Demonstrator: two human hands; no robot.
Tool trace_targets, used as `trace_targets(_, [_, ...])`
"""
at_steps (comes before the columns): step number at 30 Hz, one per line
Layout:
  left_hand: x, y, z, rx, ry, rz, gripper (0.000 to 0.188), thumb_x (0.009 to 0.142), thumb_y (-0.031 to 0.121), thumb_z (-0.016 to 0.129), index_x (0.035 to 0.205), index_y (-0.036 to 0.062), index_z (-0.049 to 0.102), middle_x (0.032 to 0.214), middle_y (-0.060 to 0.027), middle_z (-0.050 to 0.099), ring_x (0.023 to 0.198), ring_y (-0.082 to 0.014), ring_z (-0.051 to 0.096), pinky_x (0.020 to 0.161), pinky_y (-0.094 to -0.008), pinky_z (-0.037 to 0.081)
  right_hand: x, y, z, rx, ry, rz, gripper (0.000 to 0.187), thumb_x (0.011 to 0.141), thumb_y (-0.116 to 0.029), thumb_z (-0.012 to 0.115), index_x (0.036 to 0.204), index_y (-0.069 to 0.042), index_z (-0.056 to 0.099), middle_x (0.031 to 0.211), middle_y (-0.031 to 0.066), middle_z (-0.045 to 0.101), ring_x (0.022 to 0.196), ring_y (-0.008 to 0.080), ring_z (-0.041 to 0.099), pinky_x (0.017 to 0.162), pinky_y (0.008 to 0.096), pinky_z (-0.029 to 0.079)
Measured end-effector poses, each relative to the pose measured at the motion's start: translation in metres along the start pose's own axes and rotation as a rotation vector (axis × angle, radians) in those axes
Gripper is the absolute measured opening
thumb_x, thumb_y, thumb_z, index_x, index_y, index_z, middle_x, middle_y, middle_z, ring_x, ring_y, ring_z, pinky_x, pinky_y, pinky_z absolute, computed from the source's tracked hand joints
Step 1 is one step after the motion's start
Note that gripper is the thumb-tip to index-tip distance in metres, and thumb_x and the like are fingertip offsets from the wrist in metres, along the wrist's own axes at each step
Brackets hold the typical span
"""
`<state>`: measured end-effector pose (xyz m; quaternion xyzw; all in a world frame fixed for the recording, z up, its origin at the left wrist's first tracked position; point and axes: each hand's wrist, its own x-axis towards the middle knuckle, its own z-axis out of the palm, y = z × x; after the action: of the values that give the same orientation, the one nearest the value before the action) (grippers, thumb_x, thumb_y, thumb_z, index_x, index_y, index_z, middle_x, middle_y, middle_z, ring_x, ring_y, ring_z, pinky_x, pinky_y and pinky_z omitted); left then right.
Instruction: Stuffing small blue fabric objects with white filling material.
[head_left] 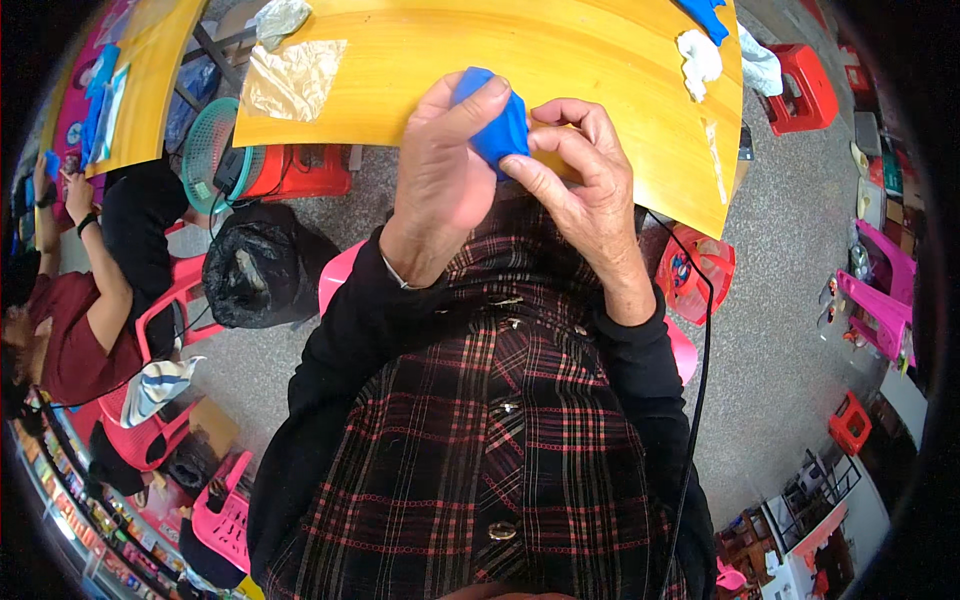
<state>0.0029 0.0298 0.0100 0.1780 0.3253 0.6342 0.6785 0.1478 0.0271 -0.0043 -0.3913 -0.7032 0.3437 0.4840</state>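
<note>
Head view: the blue cloth [505, 137] is held up over the near edge of the yellow counter [560, 55], the left hand [440, 170] grasping it between thumb and fingers while the right hand [592, 185] pinches its lower right edge with thumb and forefinger. For clean handling, a firm left grip that leaves the lower edge free seems best, with the right fingertips working in small, light pinches so the thin-looking material neither creases nor slips.

Cloth [492, 128] sits between the hands [440, 185], seemingly above the table [590, 60].
</note>
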Motion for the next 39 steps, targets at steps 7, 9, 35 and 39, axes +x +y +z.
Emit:
trace_targets(7, [0.006,-0.004,-0.001,-0.064,-0.059,-0.004,0.024,0.089,0.012,0.064,0.109,0.0008,0.054,0.101,-0.0110,0.060,0.095,-0.0227,0.058,0.088,-0.0351,0.047,0.007,-0.004,-0.015,0.058,0.016,0.105,0.009,0.081,-0.007,0.072,0.087,-0.001,0.070,0.093,0.0097,0.062,0.085,0.0185,0.061,0.074,0.0270,0.049])
trace_targets(9, [0.002,-0.006,0.008,-0.037,-0.090,-0.020,0.025,0.090,0.011,0.063,0.110,-0.0022,0.056,0.103,-0.0103,0.061,0.099,-0.0196,0.058,0.091,-0.0313,0.045,0.009,-0.002,-0.015,0.093,0.035,0.111,0.008,0.081,-0.006,0.071,0.087,0.000,0.071,0.092,0.0100,0.062,0.086,0.0184,0.061,0.074,0.0272,0.049])
trace_targets(35, [0.013,-0.002,-0.012,0.006,0.016,0.017,0.026,0.093,0.021,0.061,0.108,-0.0005,0.058,0.100,-0.0090,0.063,0.096,-0.0173,0.059,0.091,-0.0329,0.044,0.012,-0.001,-0.008,0.173,0.042,0.276,0.040,0.077,-0.005,0.077,0.113,0.004,0.063,0.098,0.0086,0.064,0.092,0.0140,0.060,0.082,0.0268,0.051])
trace_targets(39, [0.010,0.012,-0.017,0.108,0.061,0.122,0.032,0.098,0.028,0.052,0.110,-0.0014,0.056,0.101,-0.0126,0.063,0.095,-0.0211,0.060,0.089,-0.0342,0.045,0.015,-0.019,-0.039,0.503,0.105,0.333,0.040,0.077,-0.007,0.077,0.113,0.003,0.064,0.103,0.0095,0.065,0.092,0.0151,0.062,0.080,0.0266,0.051])
